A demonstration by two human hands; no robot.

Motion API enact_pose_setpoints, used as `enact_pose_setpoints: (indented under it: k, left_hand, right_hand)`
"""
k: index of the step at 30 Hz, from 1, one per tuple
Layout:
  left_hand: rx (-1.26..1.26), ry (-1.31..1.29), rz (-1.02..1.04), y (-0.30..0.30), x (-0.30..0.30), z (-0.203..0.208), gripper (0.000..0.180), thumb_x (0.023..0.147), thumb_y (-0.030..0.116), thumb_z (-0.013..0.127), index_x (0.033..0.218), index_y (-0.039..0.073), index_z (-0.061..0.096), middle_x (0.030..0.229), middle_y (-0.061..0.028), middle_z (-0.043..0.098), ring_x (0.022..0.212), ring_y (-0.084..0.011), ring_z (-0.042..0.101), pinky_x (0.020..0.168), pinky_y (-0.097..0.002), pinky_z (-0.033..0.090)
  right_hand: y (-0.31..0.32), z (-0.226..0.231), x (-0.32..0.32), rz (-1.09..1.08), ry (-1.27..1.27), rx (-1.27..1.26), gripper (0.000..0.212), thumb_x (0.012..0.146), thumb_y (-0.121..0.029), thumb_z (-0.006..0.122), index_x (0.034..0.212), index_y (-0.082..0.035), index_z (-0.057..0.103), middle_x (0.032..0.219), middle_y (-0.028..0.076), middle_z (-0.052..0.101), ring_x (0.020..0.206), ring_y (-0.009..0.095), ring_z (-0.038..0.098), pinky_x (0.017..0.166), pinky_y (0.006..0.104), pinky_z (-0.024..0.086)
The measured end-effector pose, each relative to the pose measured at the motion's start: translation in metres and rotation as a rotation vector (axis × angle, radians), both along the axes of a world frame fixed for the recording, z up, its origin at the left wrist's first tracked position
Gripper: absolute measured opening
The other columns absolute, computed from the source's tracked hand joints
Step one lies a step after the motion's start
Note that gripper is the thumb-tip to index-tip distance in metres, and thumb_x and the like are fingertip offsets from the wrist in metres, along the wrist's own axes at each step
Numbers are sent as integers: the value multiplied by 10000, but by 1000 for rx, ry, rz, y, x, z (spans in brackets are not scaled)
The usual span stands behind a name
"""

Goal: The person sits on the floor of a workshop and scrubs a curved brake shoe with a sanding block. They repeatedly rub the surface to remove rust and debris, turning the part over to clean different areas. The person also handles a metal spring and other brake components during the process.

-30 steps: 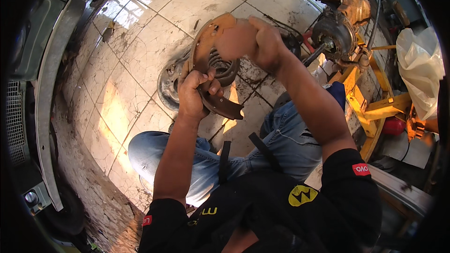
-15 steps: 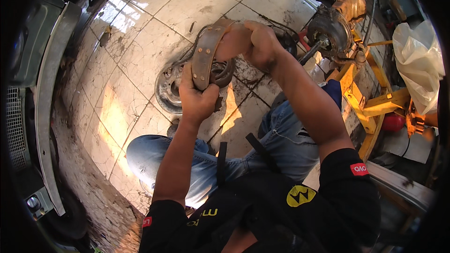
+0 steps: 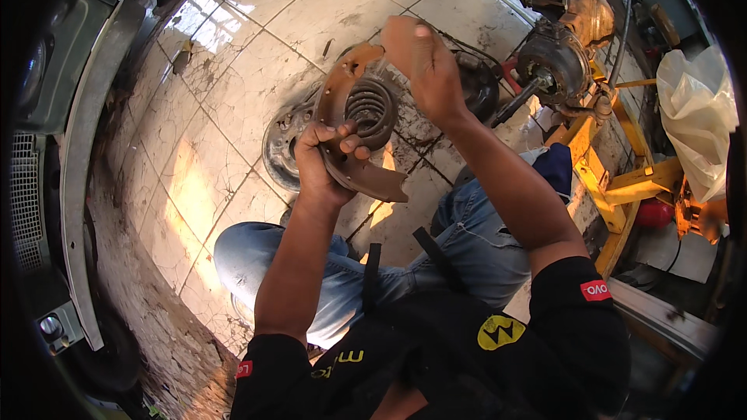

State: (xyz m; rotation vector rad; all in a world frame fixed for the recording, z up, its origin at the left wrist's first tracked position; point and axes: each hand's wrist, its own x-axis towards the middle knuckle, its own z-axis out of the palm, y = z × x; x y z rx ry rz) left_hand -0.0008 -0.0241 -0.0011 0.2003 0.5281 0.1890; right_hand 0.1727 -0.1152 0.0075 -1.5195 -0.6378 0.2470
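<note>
My left hand [image 3: 320, 159] grips a curved rusty brake shoe [image 3: 337, 95] near its lower end, fingers wrapped over the inner side. The shoe's hollow side is turned to the right. My right hand [image 3: 437, 78] is raised just right of the shoe's upper end, apart from it. A flat reddish-brown piece [image 3: 400, 40] is pinched there under the thumb; it looks like sandpaper, but its kind is not certain. Behind the shoe, on the floor, are a thick coil spring [image 3: 373, 113] and a round dirty metal plate [image 3: 278, 146].
At right, a rusty axle assembly [image 3: 556, 58] rests by a yellow metal stand [image 3: 599, 179]. A whitish plastic bag [image 3: 695, 109] hangs beside it. A black rounded part [image 3: 478, 89] lies on the tiled floor. Along the left stands a long metal bumper [image 3: 82, 148].
My left hand has turned the brake shoe, so its riveted outer face no longer faces me and its inner side shows. My right hand has lifted off the shoe, slightly upward.
</note>
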Motion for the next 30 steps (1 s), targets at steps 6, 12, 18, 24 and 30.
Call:
enact_pose_setpoints:
  k: [6,12,18,24,30]
  left_hand:
    - [-30,-10,18,-5,-6,10,115,762,139,528,820,46,494,639,-11,476,565,-101,525,605,-263,508]
    - [-23,0,32,-3,-7,11,116,763,133,534,817,42,487,660,-15,479,571,-97,545,608,-261,516]
    - [-54,-35,22,-1,-5,11,117,759,129,537,815,41,483,661,-11,473,574,-96,545,604,-260,516]
    - [-55,-67,48,0,-2,11,127,757,129,542,825,39,484,659,-12,475,570,-101,537,605,-262,514]
    - [-106,-80,11,-7,2,16,115,753,134,538,812,48,489,646,-24,498,566,-140,540,623,-283,526]
  right_hand:
    - [5,-7,-1,267,-472,-110,425,973,-411,523,1227,-84,617,1263,291,543,1157,421,543,967,414,436]
    - [-4,-11,6,270,-818,-535,502,825,-485,668,1254,-228,624,1449,298,390,1369,468,339,1046,578,330]
    - [-11,-1,5,240,-833,-562,531,791,-368,685,1289,-207,594,1400,228,482,1288,424,451,1027,554,356]
    - [-6,4,-1,116,-472,-337,425,810,-38,641,1227,-18,563,1166,171,619,1104,312,586,930,349,460]
    - [4,-8,2,-11,-433,-121,408,823,-28,638,1210,-1,510,1043,208,610,951,372,599,836,417,482]
